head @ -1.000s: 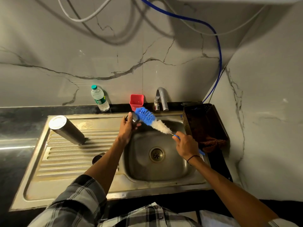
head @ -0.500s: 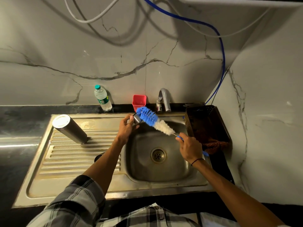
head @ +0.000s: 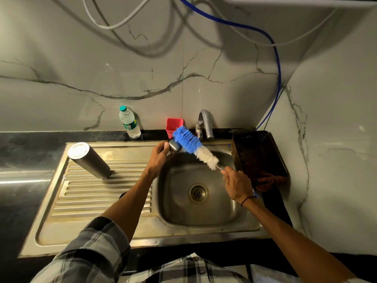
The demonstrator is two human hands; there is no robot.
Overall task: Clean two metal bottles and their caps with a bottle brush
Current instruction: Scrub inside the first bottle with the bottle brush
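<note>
You are on the cap step: left hand (head: 158,158) fingers clamped on a cap (head: 174,146) over the far edge of the sink (head: 204,221), right hand (head: 237,183) fingers closed on the brush (head: 190,142) handle, blue bristles at the cap. Next, prob. turn the cap against the bristles. One bottle (head: 88,160) stands left on the drainboard; 2nd bottle not visible, dark object under left arm unclear.

The left hand (head: 158,158) covers most of the cap (head: 174,146). The brush handle (head: 220,168) vanishes inside the right hand (head: 237,185). Beside the sink (head: 142,231), a dark round object (head: 122,195) is largely hidden behind the left forearm.
</note>
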